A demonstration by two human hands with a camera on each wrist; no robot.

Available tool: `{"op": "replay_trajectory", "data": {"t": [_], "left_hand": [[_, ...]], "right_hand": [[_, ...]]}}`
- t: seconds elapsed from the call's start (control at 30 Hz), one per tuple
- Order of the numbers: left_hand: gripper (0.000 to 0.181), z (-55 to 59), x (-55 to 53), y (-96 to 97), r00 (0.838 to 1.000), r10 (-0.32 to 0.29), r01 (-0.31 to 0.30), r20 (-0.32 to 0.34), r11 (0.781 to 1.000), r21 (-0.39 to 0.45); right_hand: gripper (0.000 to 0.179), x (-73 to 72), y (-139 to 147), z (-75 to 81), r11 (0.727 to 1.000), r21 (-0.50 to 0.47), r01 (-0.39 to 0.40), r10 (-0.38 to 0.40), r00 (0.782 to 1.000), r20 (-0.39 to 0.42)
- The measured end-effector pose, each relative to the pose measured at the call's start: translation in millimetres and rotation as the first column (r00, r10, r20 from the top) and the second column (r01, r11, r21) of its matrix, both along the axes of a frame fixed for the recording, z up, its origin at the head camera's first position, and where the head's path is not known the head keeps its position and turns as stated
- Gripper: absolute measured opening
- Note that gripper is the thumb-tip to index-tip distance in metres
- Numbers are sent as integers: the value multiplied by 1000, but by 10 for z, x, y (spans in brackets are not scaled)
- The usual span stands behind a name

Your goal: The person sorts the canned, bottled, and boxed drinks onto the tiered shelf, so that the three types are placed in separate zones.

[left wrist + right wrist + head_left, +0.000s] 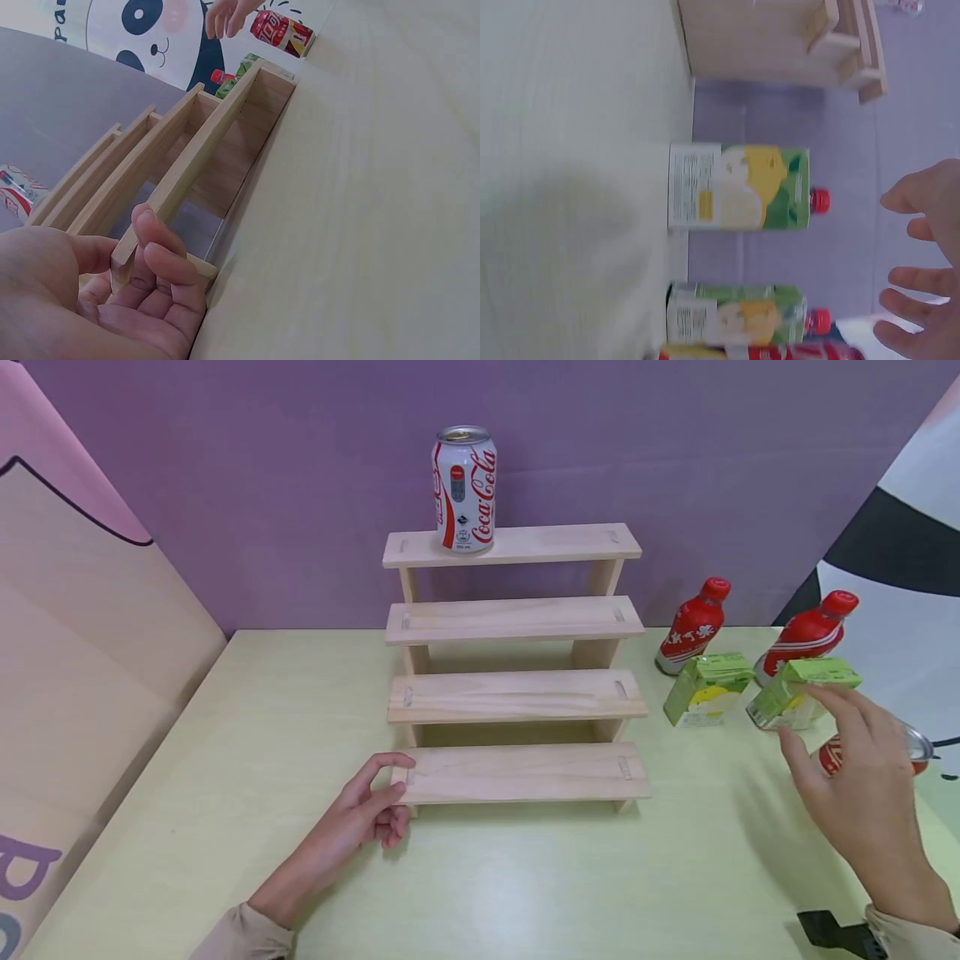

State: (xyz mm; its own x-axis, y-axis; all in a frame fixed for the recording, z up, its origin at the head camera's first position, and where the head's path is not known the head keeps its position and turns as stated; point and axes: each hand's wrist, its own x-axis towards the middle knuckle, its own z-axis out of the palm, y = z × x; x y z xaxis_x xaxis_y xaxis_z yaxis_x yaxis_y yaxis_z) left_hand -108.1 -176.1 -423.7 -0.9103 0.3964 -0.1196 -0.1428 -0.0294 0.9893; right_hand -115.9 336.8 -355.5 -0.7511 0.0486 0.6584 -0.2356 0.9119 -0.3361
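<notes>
With thumb and fingers, my left hand (358, 814) pinches the left end of the lowest board of a four-tiered wooden display stand (517, 777). The left wrist view shows the thumb and fingers around that board end (124, 259). My right hand (862, 785) hovers at the right with its fingers spread, holding nothing. It partly covers a red can (830, 755) and overlaps the right-hand green juice carton (780, 700) in the head view. Another green juice carton (708, 689) stands to its left. A white Coca-Cola can (465, 489) stands on the top tier, left of its middle.
Two red bottles with red caps, a left one (693, 627) and a right one (802, 639), stand behind the cartons. A purple backdrop (300, 493) rises behind the stand. Printed panels flank the pale table (525, 885). A black strap (832, 931) hangs by the right sleeve.
</notes>
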Motion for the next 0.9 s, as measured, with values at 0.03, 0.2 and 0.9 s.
{"op": "replay_trajectory", "data": {"t": [0.03, 0.2, 0.9], "left_hand": [[37, 2, 2, -1, 1000, 1, -1, 1, 1000, -1], [38, -6, 19, -17, 1000, -3, 3, 6, 1000, -3], [36, 2, -1, -6, 1000, -7, 7, -10, 1000, -10]], "right_hand": [[50, 10, 25, -2, 1000, -4, 24, -24, 1000, 6], [52, 56, 164, -21, 986, 12, 169, -169, 984, 60], [58, 63, 370, -135, 876, -52, 479, -440, 841, 315]]}}
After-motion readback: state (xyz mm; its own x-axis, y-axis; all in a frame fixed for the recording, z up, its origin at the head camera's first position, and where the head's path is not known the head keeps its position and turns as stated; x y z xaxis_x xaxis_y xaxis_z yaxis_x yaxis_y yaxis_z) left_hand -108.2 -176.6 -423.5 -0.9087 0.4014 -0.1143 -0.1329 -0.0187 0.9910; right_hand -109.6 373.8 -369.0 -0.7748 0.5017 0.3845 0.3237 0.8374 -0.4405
